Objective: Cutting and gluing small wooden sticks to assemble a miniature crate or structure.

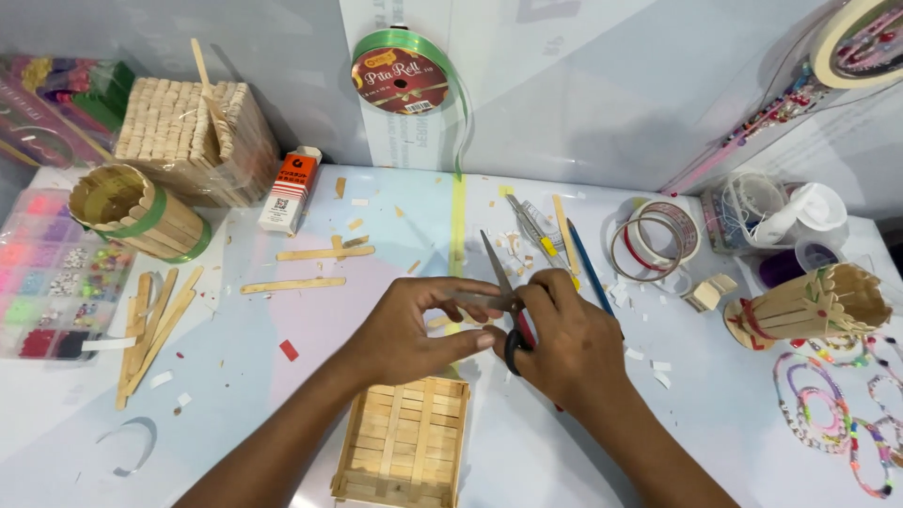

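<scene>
The right hand [569,343] was closed around the handles of a pair of scissors [503,282], whose blades pointed up toward 11 o'clock. The left hand [414,329] pinched a small wooden stick piece [475,301] between thumb and fingertips, held right at the scissor blades, near the middle of the surface [310,386]. Just below the hands, at 6 o'clock, lay a square tray of flat wooden sticks [403,442]. At 9 o'clock a loose bundle of sticks [150,329] lay beside a bead box [42,273], with a round stick cup [136,212] on its side above it. At 11 o'clock stood a block of stacked sticks [193,136] and a glue bottle [290,188]. A green ribbon roll [404,80] hung at 12 o'clock. At 2 o'clock sat tape rolls [658,240]; at 3 o'clock lay another stick cup [814,306], with bead bracelets [828,404] below it.
</scene>
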